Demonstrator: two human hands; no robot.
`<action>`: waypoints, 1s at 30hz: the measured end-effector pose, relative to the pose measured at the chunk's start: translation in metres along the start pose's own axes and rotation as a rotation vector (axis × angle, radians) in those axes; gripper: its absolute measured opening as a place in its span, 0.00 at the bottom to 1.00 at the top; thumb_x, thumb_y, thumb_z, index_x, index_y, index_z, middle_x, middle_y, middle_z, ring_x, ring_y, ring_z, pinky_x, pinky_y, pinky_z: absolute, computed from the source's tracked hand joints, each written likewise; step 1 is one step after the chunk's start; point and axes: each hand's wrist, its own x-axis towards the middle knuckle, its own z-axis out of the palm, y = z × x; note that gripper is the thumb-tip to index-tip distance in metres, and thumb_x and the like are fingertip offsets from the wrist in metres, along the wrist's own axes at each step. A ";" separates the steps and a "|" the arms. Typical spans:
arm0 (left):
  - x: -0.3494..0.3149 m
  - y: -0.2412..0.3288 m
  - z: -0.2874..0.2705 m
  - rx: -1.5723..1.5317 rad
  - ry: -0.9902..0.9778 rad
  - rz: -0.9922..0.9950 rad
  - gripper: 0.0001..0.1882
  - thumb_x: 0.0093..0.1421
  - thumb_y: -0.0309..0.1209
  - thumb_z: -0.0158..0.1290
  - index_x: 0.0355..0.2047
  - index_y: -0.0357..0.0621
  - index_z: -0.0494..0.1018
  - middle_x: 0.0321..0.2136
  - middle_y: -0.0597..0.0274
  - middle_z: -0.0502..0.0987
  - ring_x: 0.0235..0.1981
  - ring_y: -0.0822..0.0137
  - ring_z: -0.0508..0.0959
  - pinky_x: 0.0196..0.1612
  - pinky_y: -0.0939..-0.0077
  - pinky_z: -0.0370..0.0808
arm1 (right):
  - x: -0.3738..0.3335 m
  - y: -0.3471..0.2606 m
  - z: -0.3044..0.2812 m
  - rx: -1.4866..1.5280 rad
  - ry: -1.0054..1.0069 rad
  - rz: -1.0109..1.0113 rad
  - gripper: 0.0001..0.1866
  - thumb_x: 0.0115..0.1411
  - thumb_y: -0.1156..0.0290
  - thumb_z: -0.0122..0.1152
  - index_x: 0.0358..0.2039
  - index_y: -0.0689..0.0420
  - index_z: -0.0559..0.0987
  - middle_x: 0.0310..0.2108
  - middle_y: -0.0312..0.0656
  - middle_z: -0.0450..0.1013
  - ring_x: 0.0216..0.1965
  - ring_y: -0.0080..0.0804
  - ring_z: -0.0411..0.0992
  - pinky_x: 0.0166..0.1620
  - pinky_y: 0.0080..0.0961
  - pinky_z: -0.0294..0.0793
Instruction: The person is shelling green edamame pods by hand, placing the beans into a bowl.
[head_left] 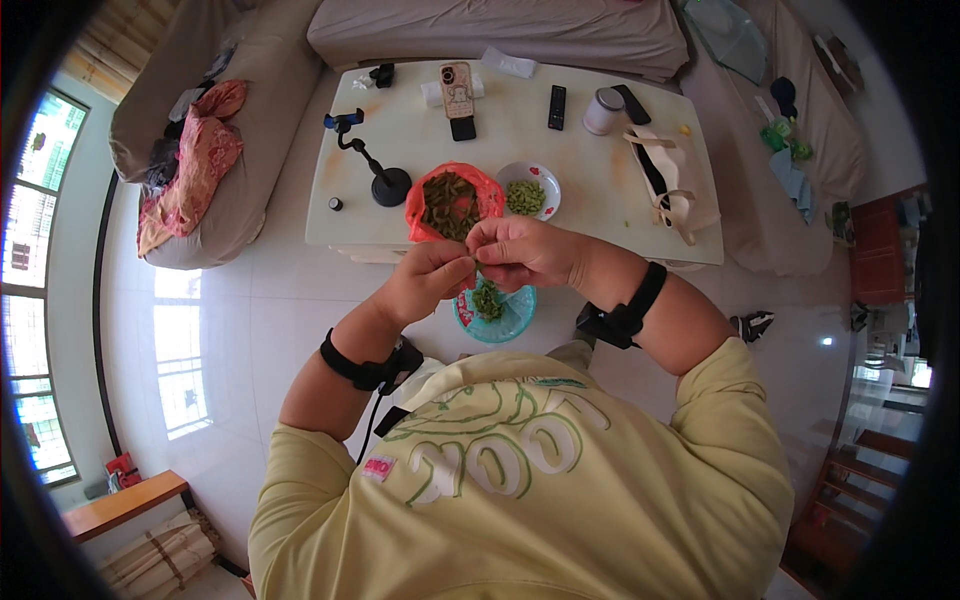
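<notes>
My left hand (pixel 433 277) and my right hand (pixel 527 252) meet in front of the table's near edge. Both have their fingers pinched together on a small bean pod, mostly hidden by the fingertips. Just beyond them, an orange-red plastic bag (pixel 413 213) stands open, full of brownish-green bean pods (pixel 446 203). To its right is a white bowl (pixel 550 187) with a red pattern, holding shelled green beans (pixel 523 197). Below my hands, a teal bin (pixel 517 316) with a liner contains green empty pods (pixel 488 300).
The white table (pixel 400 110) carries a black phone stand (pixel 390 186), a phone in a patterned case (pixel 457 92), a remote (pixel 557 107), a lidded canister (pixel 603 111) and a cream bag (pixel 690 190). Covered sofas (pixel 500 35) surround its far side.
</notes>
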 end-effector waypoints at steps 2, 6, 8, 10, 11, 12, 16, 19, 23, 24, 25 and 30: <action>0.002 -0.008 -0.005 0.010 0.044 -0.014 0.11 0.56 0.28 0.41 0.19 0.37 0.65 0.14 0.69 0.62 0.16 0.79 0.59 0.18 0.85 0.57 | 0.002 0.001 -0.007 -0.091 0.072 0.004 0.06 0.55 0.72 0.46 0.33 0.58 0.66 0.15 0.34 0.61 0.12 0.16 0.53 0.16 0.13 0.51; 0.009 -0.011 -0.013 0.558 0.117 0.182 0.10 0.54 0.29 0.45 0.19 0.37 0.68 0.14 0.67 0.65 0.16 0.77 0.62 0.19 0.82 0.60 | -0.001 0.004 -0.054 0.107 0.264 -0.064 0.07 0.55 0.74 0.41 0.32 0.59 0.69 0.18 0.34 0.62 0.17 0.17 0.56 0.18 0.13 0.53; 0.017 -0.023 -0.019 0.658 0.089 0.124 0.08 0.52 0.30 0.47 0.20 0.39 0.69 0.15 0.65 0.66 0.17 0.75 0.64 0.20 0.80 0.61 | 0.000 0.008 -0.077 0.210 0.458 -0.079 0.07 0.56 0.73 0.41 0.33 0.59 0.68 0.19 0.35 0.62 0.17 0.19 0.57 0.19 0.13 0.54; 0.024 -0.037 -0.024 0.759 0.061 0.060 0.07 0.50 0.31 0.49 0.20 0.40 0.70 0.15 0.63 0.68 0.17 0.73 0.66 0.21 0.78 0.63 | 0.003 0.005 -0.094 0.321 0.774 -0.107 0.09 0.57 0.72 0.39 0.34 0.61 0.68 0.23 0.39 0.66 0.22 0.24 0.64 0.25 0.17 0.64; 0.027 -0.045 -0.025 0.842 0.048 0.032 0.07 0.48 0.32 0.51 0.21 0.42 0.71 0.16 0.62 0.69 0.18 0.71 0.67 0.22 0.77 0.64 | 0.005 0.005 -0.102 0.320 0.773 -0.104 0.09 0.57 0.72 0.39 0.34 0.61 0.68 0.23 0.39 0.66 0.22 0.24 0.64 0.25 0.17 0.64; 0.032 -0.051 -0.025 0.925 0.030 0.002 0.07 0.47 0.34 0.53 0.22 0.43 0.72 0.17 0.60 0.70 0.19 0.69 0.69 0.23 0.76 0.65 | 0.007 0.007 -0.115 0.346 0.809 -0.128 0.09 0.57 0.72 0.39 0.34 0.62 0.68 0.24 0.40 0.66 0.26 0.27 0.66 0.28 0.19 0.67; 0.045 -0.054 -0.023 1.008 -0.125 -0.182 0.12 0.44 0.40 0.53 0.26 0.46 0.73 0.19 0.58 0.72 0.23 0.64 0.72 0.29 0.73 0.68 | 0.018 0.013 -0.158 0.334 0.916 -0.201 0.11 0.56 0.71 0.42 0.33 0.65 0.67 0.31 0.46 0.67 0.37 0.36 0.67 0.38 0.28 0.71; 0.048 -0.051 -0.019 0.920 -0.083 -0.241 0.12 0.44 0.39 0.53 0.26 0.45 0.73 0.20 0.59 0.72 0.22 0.66 0.72 0.28 0.75 0.68 | 0.031 0.011 -0.183 0.315 0.982 -0.236 0.11 0.52 0.72 0.45 0.35 0.65 0.67 0.37 0.49 0.64 0.41 0.38 0.64 0.41 0.34 0.69; 0.051 -0.053 -0.031 0.074 -0.007 -0.404 0.10 0.48 0.33 0.46 0.30 0.42 0.70 0.13 0.67 0.64 0.14 0.73 0.63 0.17 0.78 0.61 | 0.041 0.001 -0.211 0.276 1.045 -0.239 0.20 0.52 0.66 0.47 0.45 0.59 0.62 0.49 0.45 0.56 0.52 0.41 0.52 0.49 0.44 0.59; 0.050 -0.050 -0.033 -0.177 -0.005 -0.366 0.12 0.51 0.33 0.40 0.33 0.41 0.67 0.13 0.69 0.61 0.13 0.75 0.59 0.15 0.82 0.57 | 0.045 -0.002 -0.209 0.227 1.041 -0.206 0.23 0.53 0.63 0.47 0.49 0.56 0.59 0.53 0.43 0.52 0.55 0.41 0.48 0.52 0.47 0.54; 0.049 -0.047 -0.035 -0.183 0.010 -0.366 0.12 0.51 0.33 0.40 0.33 0.41 0.67 0.13 0.69 0.61 0.13 0.75 0.59 0.15 0.82 0.57 | 0.048 -0.005 -0.206 0.224 1.030 -0.195 0.23 0.53 0.63 0.47 0.49 0.56 0.59 0.53 0.43 0.52 0.55 0.41 0.48 0.52 0.47 0.54; 0.049 -0.026 -0.039 -0.869 0.044 -0.344 0.13 0.52 0.36 0.36 0.33 0.46 0.66 0.20 0.67 0.62 0.16 0.75 0.58 0.15 0.86 0.55 | 0.048 -0.020 -0.193 -0.003 1.074 -0.070 0.28 0.52 0.50 0.44 0.51 0.51 0.60 0.56 0.40 0.49 0.58 0.38 0.39 0.54 0.49 0.40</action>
